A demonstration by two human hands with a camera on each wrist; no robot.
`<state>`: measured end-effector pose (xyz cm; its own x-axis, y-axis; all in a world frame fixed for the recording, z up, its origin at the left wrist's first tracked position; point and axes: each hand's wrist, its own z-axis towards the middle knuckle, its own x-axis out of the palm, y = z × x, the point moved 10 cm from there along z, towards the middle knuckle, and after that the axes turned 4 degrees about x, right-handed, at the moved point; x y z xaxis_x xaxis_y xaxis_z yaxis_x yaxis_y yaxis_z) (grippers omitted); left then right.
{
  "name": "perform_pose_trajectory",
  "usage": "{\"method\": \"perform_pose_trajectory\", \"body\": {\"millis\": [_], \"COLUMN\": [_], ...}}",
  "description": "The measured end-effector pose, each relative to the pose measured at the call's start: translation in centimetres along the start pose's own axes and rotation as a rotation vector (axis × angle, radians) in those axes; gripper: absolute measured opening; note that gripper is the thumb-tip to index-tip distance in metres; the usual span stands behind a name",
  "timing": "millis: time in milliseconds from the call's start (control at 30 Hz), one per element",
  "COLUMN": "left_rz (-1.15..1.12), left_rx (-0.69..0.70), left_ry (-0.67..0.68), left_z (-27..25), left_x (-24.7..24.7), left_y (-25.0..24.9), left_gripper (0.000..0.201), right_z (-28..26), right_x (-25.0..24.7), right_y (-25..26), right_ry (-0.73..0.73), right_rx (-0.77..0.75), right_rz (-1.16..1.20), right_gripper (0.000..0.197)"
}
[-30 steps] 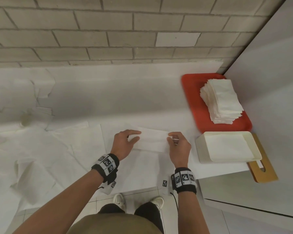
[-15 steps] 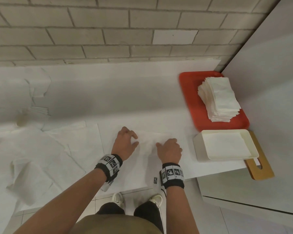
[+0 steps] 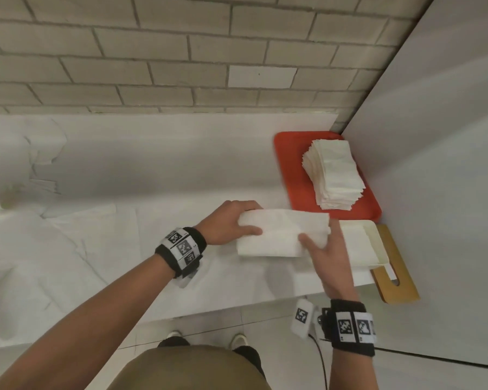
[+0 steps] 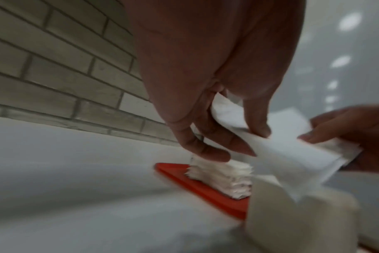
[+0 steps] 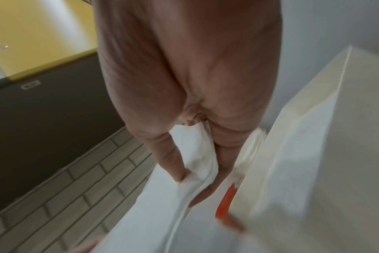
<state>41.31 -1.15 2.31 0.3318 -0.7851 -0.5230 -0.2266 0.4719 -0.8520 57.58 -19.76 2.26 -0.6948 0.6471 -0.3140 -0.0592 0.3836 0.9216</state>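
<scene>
Near the front right corner of the counter (image 3: 181, 170), one item in hand.

Item 1: folded white napkin (image 3: 282, 232). A long, flat strip, lying left to right and held by both ends. The left wrist view shows it lifted clear of the counter. It sits just in front of the red tray and just left of the cream box, with its right end overlapping the box's near corner in the head view.

Left hand (image 3: 228, 223): grips the napkin's left end, thumb across the top face and fingers curled behind the far edge.

Right hand (image 3: 324, 257): pinches the right end, thumb on top and fingers beneath. The right wrist view shows the paper bunched between them.

Item 2: red tray (image 3: 288, 170). It lies flat in the back right corner of the counter, against the white panel (image 3: 434, 136).

Item 3: stack of napkins (image 3: 334, 173). A tall, slightly ragged pile on the right half of the tray.

Item 4: cream box (image 3: 375, 243). An open-topped box at the right edge of the counter, directly in front of the tray. Its contents cannot be made out.

Item 5: wooden board (image 3: 397, 277). It lies under the box, and its slotted handle juts past the front edge.

Item 6: loose white sheets (image 3: 40, 249). They are creased and spread over the left half of the counter.

Backing: brick wall (image 3: 181, 52) along the rear edge.
</scene>
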Motion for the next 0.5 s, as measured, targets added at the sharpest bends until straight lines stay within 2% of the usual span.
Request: {"method": "perform_pose_trajectory", "body": {"millis": [100,167,233,367,500], "left_rz": [-0.051,-0.045,-0.016,0.214,0.47], "left_rx": [0.054,0.075,0.047,-0.052,0.002], "left_ry": [-0.084,-0.106,-0.122,-0.13,-0.18], "left_z": [3.3,5.5,7.4,9.5,10.1], "left_x": [3.4,6.5,9.5,14.4,15.7], "left_y": [-4.5,-6.4,-6.8,-5.3,-6.2], "left_gripper": [0.03,0.028,0.028,0.027,0.025], "right_z": [0.9,1.8,3.0,5.1,5.9], "right_x": [-7.2,-11.1,-13.5,-14.2,-14.4], "right_y": [-0.1,-0.2,-0.9,-4.0,-5.1], "right_ry": [-0.175,-0.299,-0.358,-0.254,-0.202], "right_rx": [-0.021,-0.069,-0.083,-0.012,-0.047], "right_rz": [0.01,-0.067,-0.193,-0.431,-0.562], "right_gripper": [0.046,0.041,0.037,0.043,0.036]}}
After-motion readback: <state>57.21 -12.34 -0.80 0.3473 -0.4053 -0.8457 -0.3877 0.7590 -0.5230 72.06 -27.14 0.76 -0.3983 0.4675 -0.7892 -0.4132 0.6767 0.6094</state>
